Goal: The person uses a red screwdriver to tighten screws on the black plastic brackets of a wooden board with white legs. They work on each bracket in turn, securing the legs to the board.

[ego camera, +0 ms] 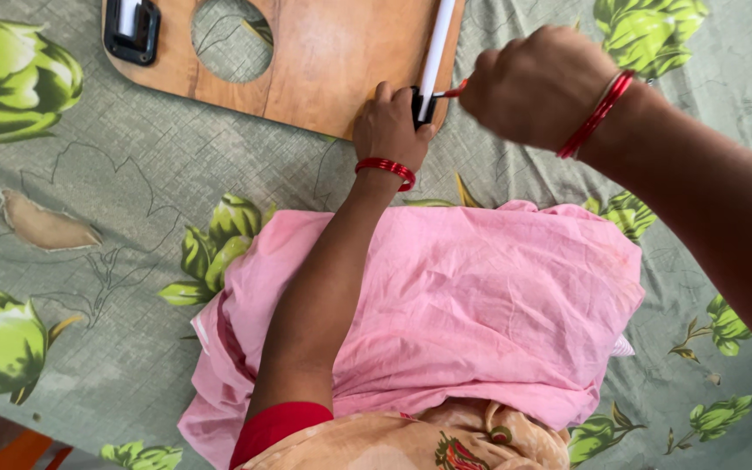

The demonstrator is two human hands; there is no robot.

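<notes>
At the upper middle of the frame, the left hand presses closed on a small black bracket at the edge of a wooden board, where a white tube meets it. The right hand, clenched, grips what seems a red-handled tool, its tip hidden. Below lies pink cloth on a green floral sheet.
</notes>
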